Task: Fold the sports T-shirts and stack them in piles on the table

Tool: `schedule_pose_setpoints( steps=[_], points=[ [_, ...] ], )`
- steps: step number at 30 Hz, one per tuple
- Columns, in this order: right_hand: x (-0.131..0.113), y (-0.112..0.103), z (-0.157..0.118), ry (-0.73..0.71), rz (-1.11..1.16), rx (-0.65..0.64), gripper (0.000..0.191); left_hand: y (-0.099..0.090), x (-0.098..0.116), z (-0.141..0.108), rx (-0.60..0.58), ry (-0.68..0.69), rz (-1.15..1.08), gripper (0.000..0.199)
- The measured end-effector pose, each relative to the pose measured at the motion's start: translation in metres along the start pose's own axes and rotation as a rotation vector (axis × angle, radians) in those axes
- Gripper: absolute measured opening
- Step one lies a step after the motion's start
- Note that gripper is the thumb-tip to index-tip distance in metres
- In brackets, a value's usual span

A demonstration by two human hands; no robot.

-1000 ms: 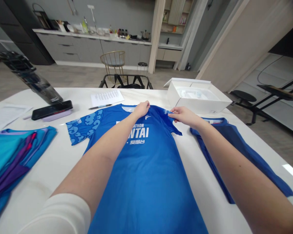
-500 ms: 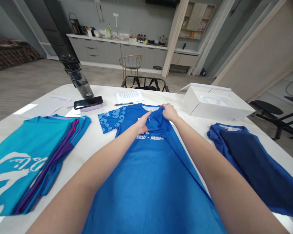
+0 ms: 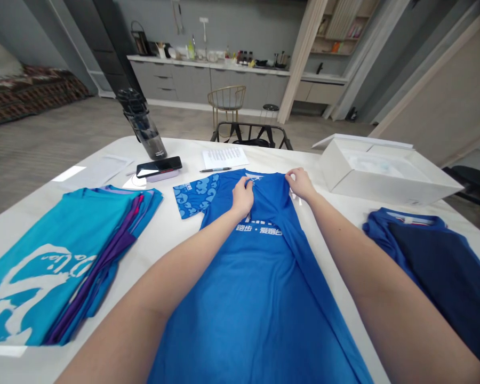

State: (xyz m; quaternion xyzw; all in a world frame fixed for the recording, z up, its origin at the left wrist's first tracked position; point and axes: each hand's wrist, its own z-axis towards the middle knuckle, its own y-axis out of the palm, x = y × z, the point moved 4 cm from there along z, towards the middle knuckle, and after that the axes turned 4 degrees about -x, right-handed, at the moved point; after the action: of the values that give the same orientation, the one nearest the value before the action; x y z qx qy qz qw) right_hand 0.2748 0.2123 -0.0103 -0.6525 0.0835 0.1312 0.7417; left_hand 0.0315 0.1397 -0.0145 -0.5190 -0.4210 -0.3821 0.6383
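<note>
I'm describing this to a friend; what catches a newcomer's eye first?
Probably the blue shirt at center, with the left hand and right hand at its top. Next, the turquoise shirt atop the pile on the left, then the open white box at back right.

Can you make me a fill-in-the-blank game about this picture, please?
The middle shirt is mostly coloured ____.
The hand nearer the white box is the person's ____ hand.
The white box is not shut but ____.
The number of tall bottles standing on the table is ____.

Missing words: blue; right; open; one.
</note>
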Motion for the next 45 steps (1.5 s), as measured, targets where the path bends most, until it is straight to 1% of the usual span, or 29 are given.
schedule_pose_setpoints(
  steps=[3,6,8,9,11,13,16,17,19,21,23,25,27,29,31,35,40,43,45],
  points=[
    [-0.005,-0.004,0.013,0.020,0.036,0.025,0.030,-0.011,0.001,0.022,0.041,-0.030,0.024,0.022],
    [-0.013,0.005,0.020,0.088,0.026,0.011,0.029,-0.021,-0.014,0.043,0.036,-0.154,0.083,0.022],
    [-0.017,0.016,0.020,0.135,0.027,-0.007,0.029,-0.027,-0.028,0.049,0.022,-0.225,0.147,0.022],
    [-0.019,0.021,0.018,0.145,0.034,-0.011,0.030,-0.030,-0.035,0.050,0.016,-0.240,0.178,0.022],
    [-0.023,0.029,0.010,0.127,0.053,-0.001,0.034,-0.033,-0.044,0.047,0.009,-0.224,0.212,0.026],
    [-0.028,0.031,-0.001,0.052,0.064,0.019,0.038,-0.034,-0.046,0.041,-0.009,-0.165,0.190,0.042],
    [-0.035,0.027,-0.027,-0.084,0.050,0.024,0.038,-0.032,-0.041,0.028,-0.064,-0.042,0.163,0.076],
    [-0.037,0.025,-0.038,-0.115,0.046,0.019,0.037,-0.031,-0.039,0.022,-0.083,-0.006,0.179,0.082],
    [-0.040,0.020,-0.063,-0.164,0.057,0.001,0.032,-0.031,-0.033,0.008,-0.104,0.050,0.252,0.085],
    [-0.045,0.016,-0.091,-0.208,0.097,-0.023,0.029,-0.032,-0.027,-0.008,-0.116,0.128,0.378,0.080],
    [-0.051,0.012,-0.120,-0.256,0.132,-0.038,0.027,-0.034,-0.018,-0.028,-0.147,0.272,0.542,0.068],
    [-0.057,0.009,-0.148,-0.294,0.151,-0.059,0.025,-0.031,-0.010,-0.050,-0.251,0.453,0.689,0.051],
    [-0.062,0.005,-0.177,-0.315,0.162,-0.102,0.023,-0.026,-0.004,-0.074,-0.402,0.612,0.770,0.039],
    [-0.066,0.001,-0.207,-0.321,0.156,-0.149,0.021,-0.018,0.002,-0.097,-0.535,0.722,0.801,0.038],
    [-0.067,-0.005,-0.239,-0.315,0.120,-0.175,0.020,-0.011,0.007,-0.119,-0.615,0.785,0.821,0.038],
    [-0.063,-0.022,-0.306,-0.247,0.041,-0.206,0.025,0.005,0.019,-0.164,-0.703,0.865,0.858,0.037],
    [-0.049,-0.046,-0.386,-0.127,-0.051,-0.223,0.030,0.017,0.031,-0.220,-0.744,0.964,0.882,0.035],
    [-0.037,-0.059,-0.429,-0.016,-0.153,-0.217,0.034,0.024,0.036,-0.244,-0.761,1.013,0.893,0.034],
    [-0.030,-0.065,-0.454,0.064,-0.215,-0.219,0.033,0.029,0.038,-0.253,-0.742,1.032,0.899,0.033]
  ],
)
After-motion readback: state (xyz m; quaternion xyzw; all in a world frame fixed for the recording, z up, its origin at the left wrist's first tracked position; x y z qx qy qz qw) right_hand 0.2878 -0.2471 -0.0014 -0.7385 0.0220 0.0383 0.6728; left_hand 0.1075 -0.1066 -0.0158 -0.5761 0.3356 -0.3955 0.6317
